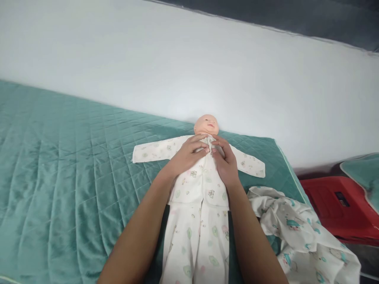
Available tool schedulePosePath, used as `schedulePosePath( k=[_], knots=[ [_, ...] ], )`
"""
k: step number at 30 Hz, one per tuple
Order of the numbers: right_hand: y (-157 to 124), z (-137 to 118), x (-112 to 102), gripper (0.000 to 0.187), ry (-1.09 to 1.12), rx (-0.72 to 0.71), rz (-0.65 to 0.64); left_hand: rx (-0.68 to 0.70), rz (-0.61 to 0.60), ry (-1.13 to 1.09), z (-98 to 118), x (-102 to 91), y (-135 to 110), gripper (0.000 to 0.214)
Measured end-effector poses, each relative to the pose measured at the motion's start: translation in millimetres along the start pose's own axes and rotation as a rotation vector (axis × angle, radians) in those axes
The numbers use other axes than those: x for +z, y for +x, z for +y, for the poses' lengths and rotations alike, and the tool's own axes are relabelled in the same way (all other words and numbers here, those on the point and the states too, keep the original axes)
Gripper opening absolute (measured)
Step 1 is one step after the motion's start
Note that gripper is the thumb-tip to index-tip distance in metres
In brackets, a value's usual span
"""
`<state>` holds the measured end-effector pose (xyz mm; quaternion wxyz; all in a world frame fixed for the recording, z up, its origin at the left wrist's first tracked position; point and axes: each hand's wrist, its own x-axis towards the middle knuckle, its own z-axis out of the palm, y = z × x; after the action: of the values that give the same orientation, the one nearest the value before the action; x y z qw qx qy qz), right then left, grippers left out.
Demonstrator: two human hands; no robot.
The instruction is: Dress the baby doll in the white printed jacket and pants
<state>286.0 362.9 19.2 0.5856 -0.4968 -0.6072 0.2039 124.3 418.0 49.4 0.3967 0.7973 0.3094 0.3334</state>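
One left hand [190, 153], one right hand [226, 159], both curled, touch the shirt [189, 185]; I cannot tell if they pinch it. A doll head [206, 124] lies just beyond them.

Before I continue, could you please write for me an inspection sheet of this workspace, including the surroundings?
Surface: green quilted mat, creased on the left.
Main things: doll, face up, its head at the collar of a white patterned top with sleeves spread; matching trousers below.
Clutter: crumpled printed cloth at the right.
Grips: left grip and right grip, both bare hands, touch the top's upper front; whether they pinch fabric is unclear.
Cables: nothing seen.
Surroundings: white wall behind; red object beyond the mat's right edge.
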Motion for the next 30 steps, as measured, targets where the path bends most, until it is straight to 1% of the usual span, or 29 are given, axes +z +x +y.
schedulePosePath(
  k=[2, 4, 6, 8, 9, 10, 12, 15, 17, 20, 22, 24, 26, 30],
  knots=[
    [0.6, 0.7, -1.9, 0.024, -0.039, -0.042, -0.054, 0.004, 0.006, 0.036, 0.3, 3.4, 0.6, 0.017],
    [1.2, 1.0, -2.6, 0.029, -0.078, -0.07, -0.096, -0.018, 0.065, 0.115, 1.6, 10.3, 1.4, 0.01],
    [1.6, 1.2, -2.4, 0.031, -0.107, -0.081, -0.117, -0.035, 0.14, 0.182, 3.8, 16.5, 1.3, 0.012],
    [1.8, 1.5, -2.8, 0.031, -0.109, -0.079, -0.119, -0.033, 0.179, 0.181, 6.2, 17.3, -0.7, 0.017],
    [1.9, 1.6, -3.6, 0.03, -0.095, -0.071, -0.12, -0.026, 0.167, 0.155, 7.1, 14.9, -2.5, 0.019],
    [2.0, 1.4, -5.2, 0.03, -0.071, -0.058, -0.128, -0.016, 0.13, 0.125, 7.8, 10.6, -4.9, 0.022],
    [2.3, 0.1, -10.9, 0.035, -0.014, -0.023, -0.191, 0.013, -0.012, 0.08, 8.1, -2.0, -10.8, 0.025],
    [3.1, -4.9, -23.4, 0.057, 0.011, 0.027, -0.389, 0.075, -0.259, 0.077, 6.0, -21.2, -20.2, 0.024],
    [3.6, -9.2, -31.2, 0.066, -0.003, 0.042, -0.503, 0.108, -0.356, 0.09, 2.9, -28.4, -25.2, 0.022],
    [3.9, -14.2, -37.6, 0.076, -0.021, 0.054, -0.607, 0.115, -0.39, 0.084, -2.8, -30.0, -30.4, 0.023],
    [3.9, -15.8, -38.1, 0.08, -0.047, 0.063, -0.64, 0.099, -0.378, 0.06, -6.1, -28.0, -32.5, 0.023],
    [3.9, -16.5, -36.8, 0.081, -0.077, 0.068, -0.646, 0.084, -0.359, 0.038, -8.6, -26.0, -33.5, 0.022],
    [3.9, -16.7, -34.6, 0.077, -0.101, 0.062, -0.631, 0.089, -0.34, 0.027, -10.1, -25.0, -33.7, 0.022],
    [3.5, -17.0, -29.5, 0.061, -0.134, 0.042, -0.591, 0.096, -0.328, -0.032, -11.3, -24.8, -34.0, 0.021]
  ],
)
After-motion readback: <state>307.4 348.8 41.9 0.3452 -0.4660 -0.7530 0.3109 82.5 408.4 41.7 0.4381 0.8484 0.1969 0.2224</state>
